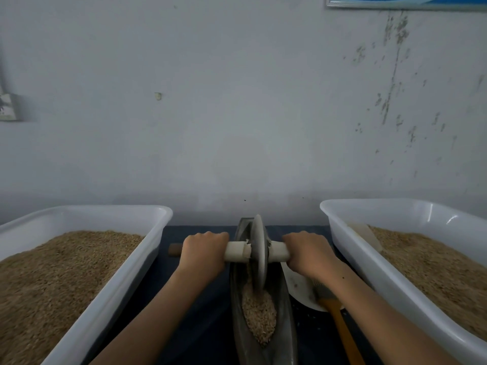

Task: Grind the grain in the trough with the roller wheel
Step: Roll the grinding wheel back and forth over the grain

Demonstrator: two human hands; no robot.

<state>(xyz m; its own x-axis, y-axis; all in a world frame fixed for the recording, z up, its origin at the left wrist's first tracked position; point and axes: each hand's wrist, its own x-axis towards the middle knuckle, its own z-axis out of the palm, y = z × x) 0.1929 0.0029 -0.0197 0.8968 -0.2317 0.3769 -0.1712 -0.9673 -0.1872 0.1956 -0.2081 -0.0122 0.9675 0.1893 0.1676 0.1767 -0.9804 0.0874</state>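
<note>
A dark boat-shaped trough point(286, 325) lies lengthwise on the table in front of me, with a heap of pale grain point(259, 312) in its near half. A grey disc-shaped roller wheel point(259, 251) stands upright in the trough's far half, just beyond the grain heap. A pale handle bar point(237, 251) runs through the wheel's hub to both sides. My left hand point(203, 250) grips the bar left of the wheel. My right hand point(307, 250) grips it right of the wheel. The bar's brown left end sticks out past my left hand.
A white tub point(123, 280) full of brown grain stands at the left, and a second white tub point(350, 248) with grain at the right. A white plate point(300, 285) and a brush with an orange handle point(342, 330) lie right of the trough. A wall rises close behind.
</note>
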